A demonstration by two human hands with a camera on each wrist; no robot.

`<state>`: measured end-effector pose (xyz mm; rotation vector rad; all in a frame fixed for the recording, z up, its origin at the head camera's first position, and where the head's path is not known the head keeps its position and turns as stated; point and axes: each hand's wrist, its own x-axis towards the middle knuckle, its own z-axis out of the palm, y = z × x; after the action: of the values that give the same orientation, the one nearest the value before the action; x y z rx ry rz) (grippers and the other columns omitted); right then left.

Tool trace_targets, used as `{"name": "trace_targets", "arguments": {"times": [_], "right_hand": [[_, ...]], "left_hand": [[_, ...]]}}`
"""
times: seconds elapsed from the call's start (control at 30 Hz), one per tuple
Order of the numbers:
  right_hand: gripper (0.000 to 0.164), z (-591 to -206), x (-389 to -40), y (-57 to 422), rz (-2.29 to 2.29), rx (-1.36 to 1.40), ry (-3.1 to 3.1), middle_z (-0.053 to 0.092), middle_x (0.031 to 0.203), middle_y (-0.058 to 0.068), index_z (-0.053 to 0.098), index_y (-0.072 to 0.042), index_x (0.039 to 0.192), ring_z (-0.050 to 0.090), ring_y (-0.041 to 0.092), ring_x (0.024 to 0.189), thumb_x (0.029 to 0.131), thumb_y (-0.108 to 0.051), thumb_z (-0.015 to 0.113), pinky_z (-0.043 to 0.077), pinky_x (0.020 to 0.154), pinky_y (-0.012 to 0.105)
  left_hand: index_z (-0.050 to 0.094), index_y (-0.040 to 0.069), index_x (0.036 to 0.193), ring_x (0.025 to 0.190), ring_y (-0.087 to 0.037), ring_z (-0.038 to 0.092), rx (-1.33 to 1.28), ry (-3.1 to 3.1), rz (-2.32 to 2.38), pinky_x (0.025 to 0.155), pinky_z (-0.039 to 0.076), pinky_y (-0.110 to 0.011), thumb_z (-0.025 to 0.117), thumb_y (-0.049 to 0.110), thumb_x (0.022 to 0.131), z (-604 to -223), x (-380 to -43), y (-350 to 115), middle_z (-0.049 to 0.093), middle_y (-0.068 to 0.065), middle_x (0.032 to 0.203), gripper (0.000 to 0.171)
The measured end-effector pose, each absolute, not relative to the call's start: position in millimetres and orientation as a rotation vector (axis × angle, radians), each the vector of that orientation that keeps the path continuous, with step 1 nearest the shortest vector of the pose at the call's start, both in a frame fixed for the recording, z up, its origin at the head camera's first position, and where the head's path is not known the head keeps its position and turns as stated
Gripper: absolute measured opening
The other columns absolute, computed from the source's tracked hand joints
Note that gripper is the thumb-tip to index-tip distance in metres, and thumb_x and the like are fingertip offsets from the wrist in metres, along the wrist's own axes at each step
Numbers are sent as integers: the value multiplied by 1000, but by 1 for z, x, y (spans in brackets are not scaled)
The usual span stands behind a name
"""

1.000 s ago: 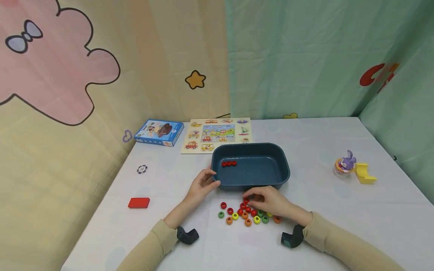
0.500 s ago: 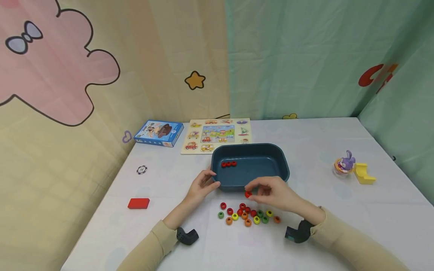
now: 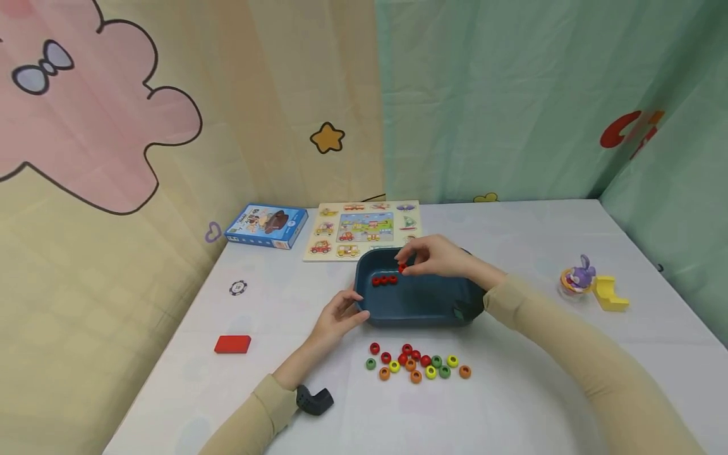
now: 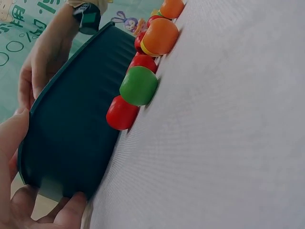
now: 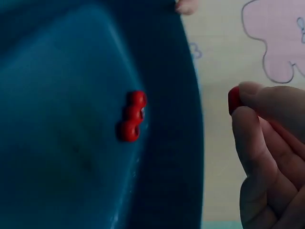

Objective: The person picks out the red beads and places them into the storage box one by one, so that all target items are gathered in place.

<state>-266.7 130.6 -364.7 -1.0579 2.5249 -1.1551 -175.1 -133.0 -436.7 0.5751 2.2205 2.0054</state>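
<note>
My left hand [image 3: 335, 316] grips the left front corner of a dark blue rectangular tray [image 3: 423, 308], thumb and fingers on its outside and rim. Over the tray's far part, my right hand [image 3: 440, 256] pinches a red bead [image 5: 233, 100] between thumb and fingertips. Three red beads [image 3: 384, 280] lie in a short row on the tray floor, near its left end. In front of the tray, several red, green, yellow and orange beads [image 3: 411, 364] are scattered on the white cloth. The left wrist view shows a green bead [image 4: 138, 86] beside the tray wall.
Behind the tray lie a wooden picture puzzle [image 3: 364, 227] and a blue box [image 3: 266, 225]. A red block [image 3: 232, 344] and a poker chip [image 3: 238, 287] are on the left. At the right stand a purple rabbit figure [image 3: 581, 275] and a yellow block [image 3: 610, 294].
My right hand has lifted a red bead from the loose group and carried it up and forward over the tray. The left hand stays at the tray's corner.
</note>
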Motion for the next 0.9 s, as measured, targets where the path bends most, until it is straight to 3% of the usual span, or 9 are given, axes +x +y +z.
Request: {"name": "trace_targets", "arguments": {"times": [0.33,0.9], "right_hand": [[29,-401,-301,122,-935,-999,2533,65,86,-1,65,-7,101,60,9,69,75,-17,72,51,63,25],[32,-404,-303,117,-823,-947,2598,65,92,-2,64,-11,105,61,8,78,75,-16,72,51,67,24]], "left_hand": [[46,-2,109,129,-29,27,567,2233,1988,101,31,-40,63,12,84,-438,-175,-133,22,-13,144,33],[46,-4,108,128,-30,28,584,2222,2007,100,31,-42,63,11,83,-438,-175,-133,23,-15,143,33]]}}
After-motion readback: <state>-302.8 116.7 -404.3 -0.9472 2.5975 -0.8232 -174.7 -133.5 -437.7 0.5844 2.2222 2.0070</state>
